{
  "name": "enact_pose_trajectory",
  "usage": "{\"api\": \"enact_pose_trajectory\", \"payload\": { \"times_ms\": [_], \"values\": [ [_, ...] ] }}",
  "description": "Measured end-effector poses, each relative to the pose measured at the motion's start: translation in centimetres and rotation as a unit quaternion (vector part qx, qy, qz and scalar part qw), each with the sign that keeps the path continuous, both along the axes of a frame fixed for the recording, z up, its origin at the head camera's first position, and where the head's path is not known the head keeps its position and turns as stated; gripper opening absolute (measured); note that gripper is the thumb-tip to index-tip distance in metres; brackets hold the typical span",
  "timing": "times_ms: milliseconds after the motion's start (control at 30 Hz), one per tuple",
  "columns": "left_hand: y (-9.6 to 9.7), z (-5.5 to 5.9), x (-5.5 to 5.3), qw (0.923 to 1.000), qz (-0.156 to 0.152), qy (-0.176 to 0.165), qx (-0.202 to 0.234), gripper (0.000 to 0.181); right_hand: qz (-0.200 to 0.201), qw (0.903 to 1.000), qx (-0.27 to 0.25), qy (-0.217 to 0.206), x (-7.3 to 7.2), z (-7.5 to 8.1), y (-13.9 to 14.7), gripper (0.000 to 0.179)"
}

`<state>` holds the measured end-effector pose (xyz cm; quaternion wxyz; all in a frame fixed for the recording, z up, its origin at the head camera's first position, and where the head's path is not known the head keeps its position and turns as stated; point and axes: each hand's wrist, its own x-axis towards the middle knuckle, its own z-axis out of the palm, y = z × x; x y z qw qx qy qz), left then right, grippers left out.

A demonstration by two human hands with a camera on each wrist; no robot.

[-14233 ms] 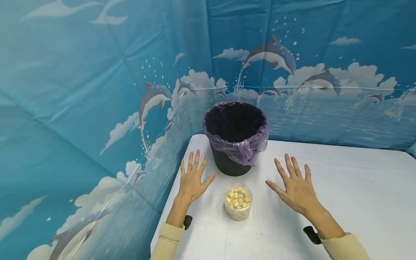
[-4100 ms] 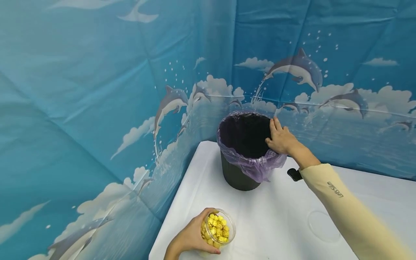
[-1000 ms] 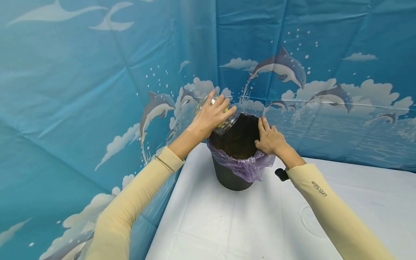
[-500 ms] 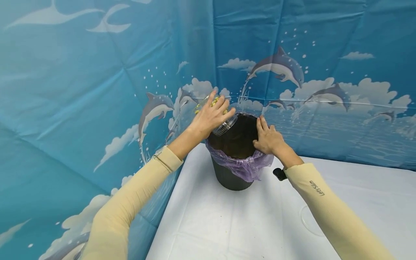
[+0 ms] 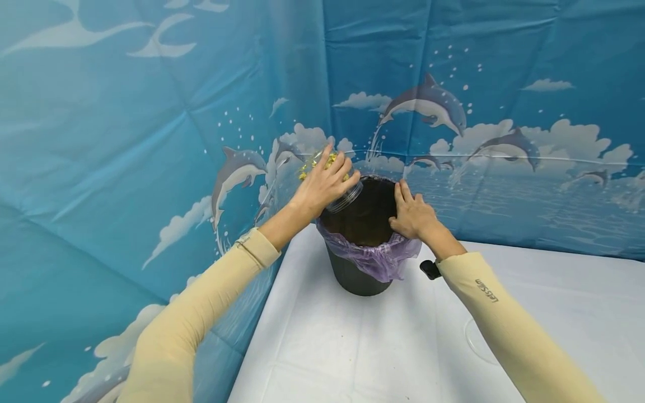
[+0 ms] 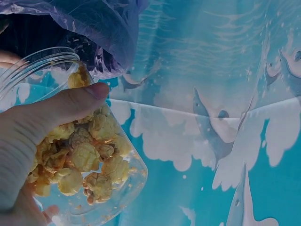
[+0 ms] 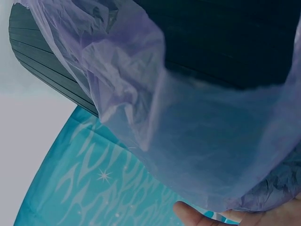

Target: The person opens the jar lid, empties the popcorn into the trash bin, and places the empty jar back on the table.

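Observation:
My left hand (image 5: 327, 182) grips a clear plastic jar (image 5: 345, 198) of yellow popcorn (image 6: 84, 155), tipped on its side. The jar's mouth leans over the left rim of a dark trash bin (image 5: 358, 274). Most of the popcorn visible in the left wrist view sits behind my thumb, with one piece at the jar's neck. A purple plastic bag (image 5: 378, 257) lines the bin and folds over its rim. On the right side of that rim my right hand (image 5: 413, 215) holds the bin, thumb at the inner edge. The bag skirt (image 7: 127, 84) hides much of the bin's outer wall.
The bin stands on a white-covered table (image 5: 322, 347) near its far left corner. A round clear lid (image 5: 478, 341) lies on the table, partly behind the right sleeve (image 5: 504, 319). Blue dolphin-printed curtains (image 5: 126, 168) rise along the left and back.
Earlier the jar stood on the table and both hands were spread. My left hand lifted it and tipped it over the bin, while my right hand took the rim. Little has shifted in the last second.

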<state>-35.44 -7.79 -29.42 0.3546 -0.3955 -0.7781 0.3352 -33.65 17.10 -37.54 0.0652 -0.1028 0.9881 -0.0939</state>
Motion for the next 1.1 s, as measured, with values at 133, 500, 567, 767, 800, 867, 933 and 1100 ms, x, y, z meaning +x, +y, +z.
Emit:
{"api": "enact_pose_trajectory", "payload": {
  "times_ms": [133, 500, 567, 767, 800, 867, 933, 1100],
  "values": [
    [0.2, 0.0, 0.1, 0.9999, 0.001, 0.01, -0.013, 0.054, -0.001, 1.0, -0.002, 0.001, 0.0, 0.0, 0.0, 0.088],
    [0.3, 0.5, 0.4, 0.9991, 0.015, 0.028, -0.029, 0.054, 0.0, 1.0, -0.003, 0.001, 0.2, 0.1, 0.2, 0.089],
    [0.4, 0.6, 0.5, 0.9992, 0.014, 0.022, -0.03, 0.055, -0.001, 1.0, -0.007, 0.003, 0.3, 0.1, 0.2, 0.089],
    [0.6, 0.9, 0.8, 0.9989, 0.023, 0.009, -0.04, 0.059, -0.005, 0.9998, -0.016, 0.009, 0.3, -0.1, 0.2, 0.09],
    [0.7, 0.9, 0.8, 0.9988, 0.025, 0.008, -0.042, 0.06, -0.006, 0.9998, -0.016, 0.007, 0.3, -0.1, 0.2, 0.09],
    [0.8, 1.0, 1.0, 0.9984, 0.029, 0.006, -0.047, 0.062, -0.007, 0.9998, -0.015, 0.006, 0.3, -0.1, 0.2, 0.09],
    [0.9, 1.1, 1.1, 0.998, 0.033, 0.005, -0.054, 0.064, -0.007, 0.9999, -0.013, 0.004, 0.2, -0.1, 0.2, 0.091],
    [1.1, 1.1, 1.2, 0.9979, 0.022, 0.017, -0.059, 0.057, -0.007, 0.9999, -0.008, -0.003, 0.2, 0.0, 0.3, 0.091]
  ]
}}
